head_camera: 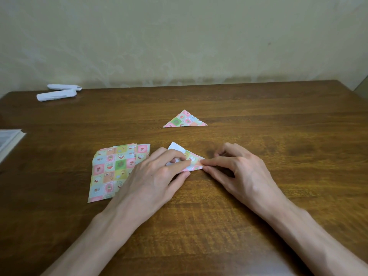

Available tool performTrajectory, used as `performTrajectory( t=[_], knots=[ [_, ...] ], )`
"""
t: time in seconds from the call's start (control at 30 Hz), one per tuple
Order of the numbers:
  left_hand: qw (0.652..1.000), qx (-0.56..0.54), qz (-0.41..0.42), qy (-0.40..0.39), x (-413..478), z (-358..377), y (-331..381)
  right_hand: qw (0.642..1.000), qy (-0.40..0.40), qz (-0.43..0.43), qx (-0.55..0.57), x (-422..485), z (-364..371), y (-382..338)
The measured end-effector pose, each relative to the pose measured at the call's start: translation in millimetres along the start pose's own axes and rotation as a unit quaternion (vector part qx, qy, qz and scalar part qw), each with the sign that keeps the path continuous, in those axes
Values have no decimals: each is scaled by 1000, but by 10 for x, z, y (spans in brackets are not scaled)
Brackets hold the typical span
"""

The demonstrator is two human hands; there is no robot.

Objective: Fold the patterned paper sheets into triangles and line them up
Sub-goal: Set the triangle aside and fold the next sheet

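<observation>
Head view: one finished triangle [184, 120] lies flat at mid-desk [278, 120], well beyond the hands; a stack [111, 170] of unfolded patterned paper lies near left; one sheet [192, 159] just right of it is part-folded, its white underside showing at the far corner. Left hand [151, 176]: grip bent onto that sheet, thumb at its near edge; right hand [237, 166]: grip pinching its right corner. Judged early: one done, one in folding, the stack and the lining-up left.

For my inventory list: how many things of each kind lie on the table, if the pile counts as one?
Finished triangle: 1
Half-folded sheet, held by left hand and right hand: 1
Pile of unfolded patterned sheets: 1
White paper rolls: 2
Pale flat object, left edge, cropped: 1
Total: 6
</observation>
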State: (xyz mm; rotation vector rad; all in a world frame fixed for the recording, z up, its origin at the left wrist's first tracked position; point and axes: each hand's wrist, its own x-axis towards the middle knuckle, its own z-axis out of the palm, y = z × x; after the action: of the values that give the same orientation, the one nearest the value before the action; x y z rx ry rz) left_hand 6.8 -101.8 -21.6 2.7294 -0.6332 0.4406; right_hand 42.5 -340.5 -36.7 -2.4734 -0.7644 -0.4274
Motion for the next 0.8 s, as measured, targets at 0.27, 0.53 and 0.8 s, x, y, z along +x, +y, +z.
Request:
performTrajectory(
  t=[0.27, 0.53, 0.8],
  knots=[
    [1000, -10, -3, 13, -8, -5, -32, 999, -31, -14, 7, -5, -53, 46],
    [1000, -2, 6, 15, -3, -13, -21, 1000, -22, -10, 0, -9, -74, 41],
    [1000, 4, -3, -12, 4, -59, 13, 1000, -8, -11, -6, -2, -38, 43]
  ],
)
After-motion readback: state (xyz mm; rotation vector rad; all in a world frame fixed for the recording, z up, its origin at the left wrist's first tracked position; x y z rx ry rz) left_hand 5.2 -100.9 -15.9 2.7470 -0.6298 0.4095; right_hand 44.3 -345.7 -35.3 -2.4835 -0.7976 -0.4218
